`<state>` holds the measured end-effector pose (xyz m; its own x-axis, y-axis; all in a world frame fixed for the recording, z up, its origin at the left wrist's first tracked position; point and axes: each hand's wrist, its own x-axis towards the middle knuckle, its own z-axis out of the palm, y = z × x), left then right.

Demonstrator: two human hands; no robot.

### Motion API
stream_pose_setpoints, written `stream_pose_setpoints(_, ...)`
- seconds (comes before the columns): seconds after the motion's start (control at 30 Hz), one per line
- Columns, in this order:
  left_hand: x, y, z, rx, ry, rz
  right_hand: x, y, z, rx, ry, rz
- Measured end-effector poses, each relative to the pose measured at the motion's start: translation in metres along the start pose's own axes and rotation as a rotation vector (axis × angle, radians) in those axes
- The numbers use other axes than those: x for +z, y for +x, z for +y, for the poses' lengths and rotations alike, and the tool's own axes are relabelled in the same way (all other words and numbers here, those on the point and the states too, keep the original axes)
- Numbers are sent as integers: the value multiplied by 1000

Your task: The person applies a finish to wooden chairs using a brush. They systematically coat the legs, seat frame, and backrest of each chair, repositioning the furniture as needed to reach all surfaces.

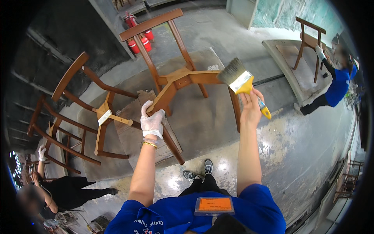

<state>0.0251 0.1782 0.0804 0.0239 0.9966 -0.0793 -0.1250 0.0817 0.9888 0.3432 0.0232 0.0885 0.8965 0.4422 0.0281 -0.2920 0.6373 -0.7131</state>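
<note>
A brown wooden chair frame (179, 75) without a seat stands in front of me on a low platform. My left hand (152, 121), in a thin whitish glove, is closed round the near left corner of this frame, above a front leg. Bare and raised, my right hand (251, 107) grips a paintbrush (242, 82) by its yellow handle. The wide dark bristles point up and left, over the right end of the frame's light wooden rail. Whether they touch the wood I cannot tell. Part of the handle is hidden behind my fingers.
More chair frames (105, 113) lean at the left, where a person in black (74, 191) stands. At the far right a person in blue (338, 87) handles another chair (309, 41) on a platform (288, 64). Red buckets (145, 44) and a fire extinguisher (130, 19) stand behind.
</note>
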Motion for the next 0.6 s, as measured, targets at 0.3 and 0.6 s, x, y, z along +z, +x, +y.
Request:
stream_pose_setpoints(0.3, -10, 42, -3, 332, 340, -100, -176, -37, 45, 179, -775, 827)
stream_pose_setpoints(0.6, -11, 55, -6, 339, 337, -144, -29, 60, 6, 59, -60, -77)
